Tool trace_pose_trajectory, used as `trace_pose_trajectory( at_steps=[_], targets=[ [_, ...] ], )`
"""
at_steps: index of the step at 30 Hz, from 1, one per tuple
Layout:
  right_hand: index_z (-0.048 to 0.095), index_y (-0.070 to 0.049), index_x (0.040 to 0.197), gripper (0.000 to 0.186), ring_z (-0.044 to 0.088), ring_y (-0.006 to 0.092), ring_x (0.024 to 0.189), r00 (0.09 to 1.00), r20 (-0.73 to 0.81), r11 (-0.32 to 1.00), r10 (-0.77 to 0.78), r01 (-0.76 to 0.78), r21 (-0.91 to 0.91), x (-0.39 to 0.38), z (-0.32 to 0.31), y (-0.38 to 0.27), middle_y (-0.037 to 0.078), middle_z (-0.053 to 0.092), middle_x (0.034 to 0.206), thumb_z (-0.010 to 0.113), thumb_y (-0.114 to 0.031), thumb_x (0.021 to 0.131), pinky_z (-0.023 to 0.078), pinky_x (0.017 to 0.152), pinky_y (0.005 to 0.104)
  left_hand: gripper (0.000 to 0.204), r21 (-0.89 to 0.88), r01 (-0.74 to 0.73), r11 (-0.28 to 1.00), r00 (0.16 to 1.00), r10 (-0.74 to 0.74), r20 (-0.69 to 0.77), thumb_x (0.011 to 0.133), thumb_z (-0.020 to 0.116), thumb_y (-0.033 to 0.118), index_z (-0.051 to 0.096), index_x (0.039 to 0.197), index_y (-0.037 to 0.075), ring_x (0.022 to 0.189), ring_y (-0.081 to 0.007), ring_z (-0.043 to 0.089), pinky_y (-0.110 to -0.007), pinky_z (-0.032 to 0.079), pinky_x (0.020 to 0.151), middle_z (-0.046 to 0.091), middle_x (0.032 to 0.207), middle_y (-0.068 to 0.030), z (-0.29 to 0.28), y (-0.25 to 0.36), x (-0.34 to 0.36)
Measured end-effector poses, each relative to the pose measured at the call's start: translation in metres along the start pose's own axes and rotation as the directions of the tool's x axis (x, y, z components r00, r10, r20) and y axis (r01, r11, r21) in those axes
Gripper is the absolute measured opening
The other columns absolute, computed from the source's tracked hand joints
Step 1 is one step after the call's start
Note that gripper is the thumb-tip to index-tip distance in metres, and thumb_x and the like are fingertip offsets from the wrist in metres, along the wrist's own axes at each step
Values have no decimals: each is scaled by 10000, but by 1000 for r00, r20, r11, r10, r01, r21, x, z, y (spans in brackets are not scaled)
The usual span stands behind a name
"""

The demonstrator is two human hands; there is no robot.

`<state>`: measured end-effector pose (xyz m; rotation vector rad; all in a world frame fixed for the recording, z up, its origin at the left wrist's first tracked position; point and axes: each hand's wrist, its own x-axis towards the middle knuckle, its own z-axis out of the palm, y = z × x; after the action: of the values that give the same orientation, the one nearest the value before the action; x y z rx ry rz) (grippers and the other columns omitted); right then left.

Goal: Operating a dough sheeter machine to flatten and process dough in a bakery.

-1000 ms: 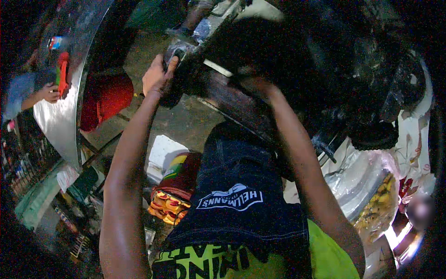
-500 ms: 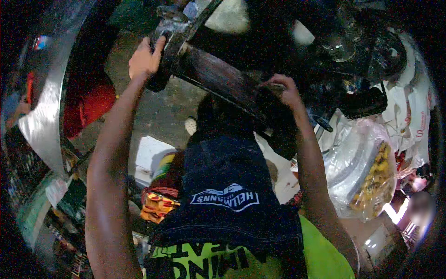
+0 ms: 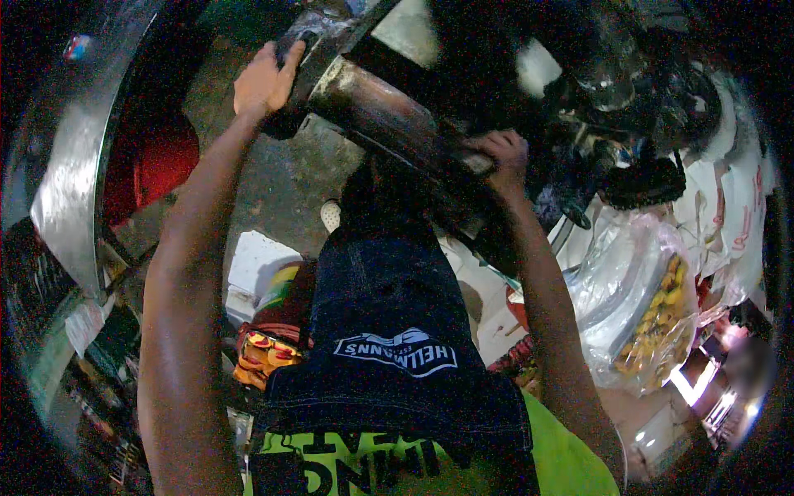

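Note:
A long dark metal piece point(image 3: 382, 106), shaped like a shallow trough with a shiny patch, lies slantwise in front of my body. My left hand point(image 3: 263, 81) grips the dark block at its far left end, thumb stretched over the top and the other fingers partly hidden. Toward the lower right end, my right hand point(image 3: 503, 155) has curled fingers close against the surface. Something small and pale seems to be under those fingers, too blurred to name. A dark apron point(image 3: 385, 306) covers my lap below the metal piece.
A clear plastic bag point(image 3: 637, 314) with yellow pieces sits at the right, beside white bags point(image 3: 719, 198). On the left are a curved silver metal panel point(image 3: 74, 174) and a red container point(image 3: 161, 169). A white box point(image 3: 263, 263) and an orange-patterned packet point(image 3: 266, 355) lie near my left forearm.
My right hand has come down and slightly left, from a raised pinch to lying against the metal piece. The left hand keeps its hold; the whole view has shifted slightly.

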<state>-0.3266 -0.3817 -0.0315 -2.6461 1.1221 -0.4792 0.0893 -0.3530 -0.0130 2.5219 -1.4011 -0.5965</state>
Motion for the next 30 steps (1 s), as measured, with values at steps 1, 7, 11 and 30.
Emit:
trace_pose_trajectory(
  at_steps=[1,7,11,30],
  targets=[
    [692,-194,832,299,538,220,835,1000,-13,1000,-1,2,23,-2,-7,-2,-6,640,849,702,-135,540,398,765,350,813,25,5,1000,1000,-5,-10,830,262,696,401,1281,34,1119,-365,503,-449,400,931,509,1235,-200,-5,7,0],
    [691,-215,887,313,530,215,904,994,50,994,-93,95,-53,46,17,-10,-14,633,945,676,-131,586,399,791,363,759,38,11,999,1000,-11,-5,836,288,679,441,1204,33,1065,-374,533,-456,420,889,532,1188,-217,16,18,10],
    [691,-187,880,265,535,256,894,980,54,982,-189,190,-10,20,18,0,2,639,958,666,-143,620,420,786,393,714,-15,-37,999,999,36,-37,835,333,661,475,1148,36,1010,-401,547,-465,430,832,570,1104,-230,18,13,12],
    [672,-157,914,302,574,276,969,965,242,920,103,-185,347,29,15,4,50,656,952,707,-219,621,392,922,430,800,40,118,992,993,-119,15,828,346,677,417,1281,22,1083,-403,510,-451,407,889,543,1166,-242,16,16,13]
  ],
)
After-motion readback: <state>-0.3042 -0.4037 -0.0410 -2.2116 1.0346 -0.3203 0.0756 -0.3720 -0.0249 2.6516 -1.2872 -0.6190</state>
